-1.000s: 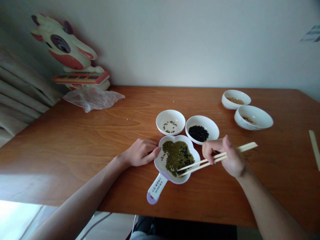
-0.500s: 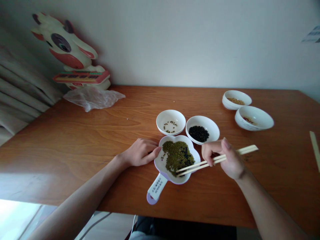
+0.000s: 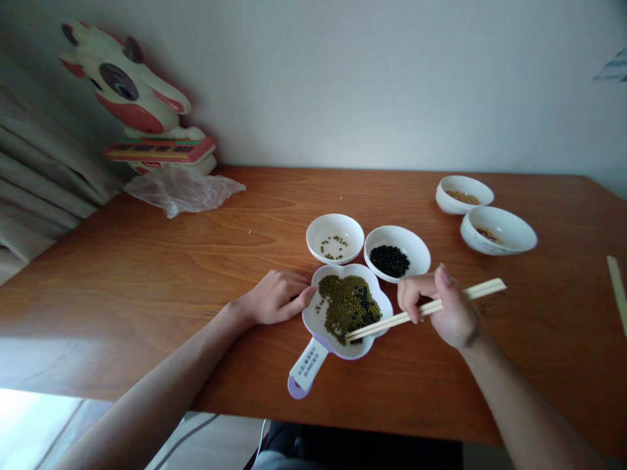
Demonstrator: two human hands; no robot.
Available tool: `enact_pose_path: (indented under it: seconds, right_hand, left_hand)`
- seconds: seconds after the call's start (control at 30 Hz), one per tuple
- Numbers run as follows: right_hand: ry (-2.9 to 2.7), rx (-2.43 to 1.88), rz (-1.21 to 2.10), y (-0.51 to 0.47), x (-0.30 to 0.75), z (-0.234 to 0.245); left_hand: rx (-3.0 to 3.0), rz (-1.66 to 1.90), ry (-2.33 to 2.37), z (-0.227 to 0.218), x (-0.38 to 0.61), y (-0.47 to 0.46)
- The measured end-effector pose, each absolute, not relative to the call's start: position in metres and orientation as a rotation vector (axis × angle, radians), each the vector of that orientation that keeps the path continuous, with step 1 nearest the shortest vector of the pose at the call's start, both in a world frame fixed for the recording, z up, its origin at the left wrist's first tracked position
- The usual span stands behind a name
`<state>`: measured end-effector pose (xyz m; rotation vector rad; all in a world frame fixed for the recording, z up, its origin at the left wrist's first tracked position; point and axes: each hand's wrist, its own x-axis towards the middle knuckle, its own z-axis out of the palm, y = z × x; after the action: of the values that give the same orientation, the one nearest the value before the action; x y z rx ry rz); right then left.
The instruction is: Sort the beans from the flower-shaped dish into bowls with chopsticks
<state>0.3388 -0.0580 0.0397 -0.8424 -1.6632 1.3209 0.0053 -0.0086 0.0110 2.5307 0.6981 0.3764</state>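
Note:
My right hand (image 3: 443, 307) is closed round a pair of wooden chopsticks (image 3: 482, 288). Their tips are together among the beans at the near side of a white, purple-rimmed flower-shaped dish (image 3: 355, 352) with a handle. Green beans (image 3: 345, 294) fill much of this dish, with black beans (image 3: 365, 307) mixed in on the right. At the dish's left edge, my left hand (image 3: 279, 297) rests on the table, thumb over the rim and fingers against its side. Behind the dish are a white bowl (image 3: 336, 225) with several green beans and another bowl (image 3: 416, 245) holding black beans.
Two white bowls stand farther right, one (image 3: 445, 202) with yellowish grains, the other (image 3: 514, 235) with a few reddish bits. A cow-shaped toy keyboard (image 3: 161, 151) and a clear plastic bag (image 3: 183, 194) are at the back left. A pale stick (image 3: 618, 294) lies at the right edge.
The chopstick tips have closed together among the beans, and the two sticks now lie side by side. My right fingers have shifted slightly; my left hand stays at the dish.

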Motion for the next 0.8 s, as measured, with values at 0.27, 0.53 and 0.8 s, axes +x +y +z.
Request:
enact_pose_path:
  seconds: [0.27,0.53,0.8]
  right_hand:
    - [-1.659,-0.773,1.334,-0.0572,0.3390,0.0489]
    - [-1.748,-0.814,1.351,-0.0581,0.3415,0.0459]
    - [-1.744,-0.840,1.339,-0.0568,0.3425,0.0422]
  left_hand:
    - [2.547,0.377,0.693,0.0084,0.0050,-0.0086]
    - [2.531,0.384,0.685,0.0104,0.0052,-0.0091]
    - [2.532,0.401,0.688,0.0110,0.0064,-0.0091]
